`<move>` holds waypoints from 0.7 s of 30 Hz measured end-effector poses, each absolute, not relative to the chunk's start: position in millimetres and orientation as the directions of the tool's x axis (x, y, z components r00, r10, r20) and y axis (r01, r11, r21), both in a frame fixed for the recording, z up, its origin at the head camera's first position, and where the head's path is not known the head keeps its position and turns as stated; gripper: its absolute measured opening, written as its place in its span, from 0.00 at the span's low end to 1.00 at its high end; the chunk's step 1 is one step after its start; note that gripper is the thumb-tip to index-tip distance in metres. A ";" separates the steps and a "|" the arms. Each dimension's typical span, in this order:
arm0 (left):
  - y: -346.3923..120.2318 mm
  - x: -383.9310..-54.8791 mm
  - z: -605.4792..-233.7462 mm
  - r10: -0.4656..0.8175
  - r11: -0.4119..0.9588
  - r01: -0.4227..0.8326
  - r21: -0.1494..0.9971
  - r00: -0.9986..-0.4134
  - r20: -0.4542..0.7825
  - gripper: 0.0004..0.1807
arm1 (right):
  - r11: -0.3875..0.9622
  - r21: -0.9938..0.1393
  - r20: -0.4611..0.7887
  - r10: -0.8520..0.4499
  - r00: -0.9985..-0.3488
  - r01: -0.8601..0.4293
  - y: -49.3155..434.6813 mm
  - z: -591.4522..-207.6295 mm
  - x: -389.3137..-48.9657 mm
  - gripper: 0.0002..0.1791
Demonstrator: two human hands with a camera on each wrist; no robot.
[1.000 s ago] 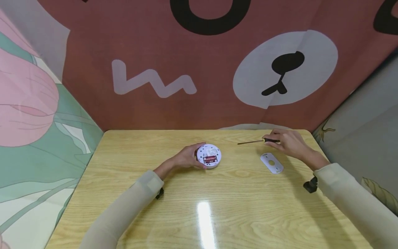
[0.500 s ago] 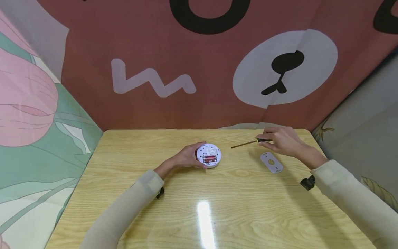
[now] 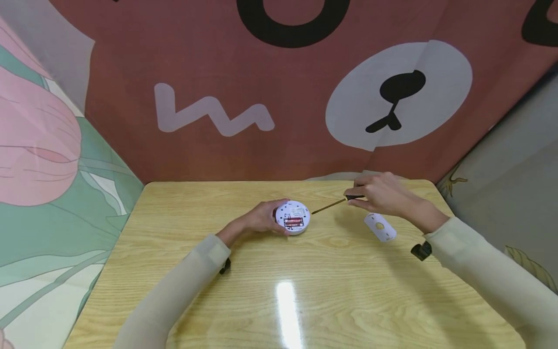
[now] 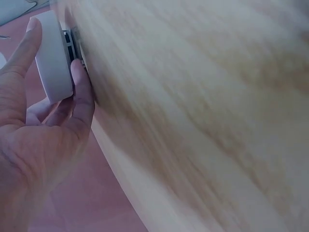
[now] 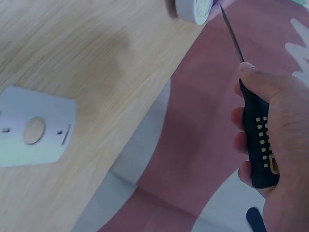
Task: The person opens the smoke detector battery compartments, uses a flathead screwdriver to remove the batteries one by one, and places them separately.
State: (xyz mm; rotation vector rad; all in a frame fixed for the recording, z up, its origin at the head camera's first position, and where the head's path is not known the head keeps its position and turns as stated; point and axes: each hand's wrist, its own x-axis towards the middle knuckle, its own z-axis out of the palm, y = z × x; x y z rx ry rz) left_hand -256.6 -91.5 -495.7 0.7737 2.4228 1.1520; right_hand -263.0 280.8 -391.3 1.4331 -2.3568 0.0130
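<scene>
A round white device (image 3: 297,211), much like a smoke alarm, has its battery side facing up. Two red batteries (image 3: 294,222) lie in its recess. My left hand (image 3: 262,218) grips it from the left; in the left wrist view the thumb and fingers clasp its rim, close over the table. My right hand (image 3: 380,194) holds a screwdriver with a black-and-yellow handle (image 5: 258,137), the fingers wrapped round that handle. The long thin shaft (image 3: 329,206) points left and down, its tip right by the device's right edge in the head view.
A flat white plate (image 3: 381,228) with a round hole in the middle lies on the wooden table (image 3: 244,300), below the right hand. Fabric with a printed bear face (image 3: 218,155) hangs behind the table's far edge. Black wrist mounts (image 3: 421,250) sit under the sleeves.
My right hand has moved left with the screwdriver, bringing its tip from well right of the device up to its edge. The left hand and the device have stayed in place.
</scene>
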 end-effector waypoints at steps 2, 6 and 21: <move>-92.2 -257.5 -495.6 0.609 0.528 0.326 0.784 -0.789 -0.083 0.59 | 0.468 0.202 0.315 -0.863 -0.396 -0.860 274.9 -389.9 -262.1 0.32; -93.4 -258.9 -494.1 0.614 0.533 0.330 0.779 -0.784 -0.088 0.59 | 0.448 0.232 0.305 -0.876 -0.373 -0.863 264.6 -387.4 -260.0 0.27; -91.1 -262.3 -493.2 0.607 0.569 0.334 0.751 -0.787 -0.110 0.60 | 0.425 0.312 0.251 -0.900 -0.358 -0.850 234.4 -381.6 -255.1 0.11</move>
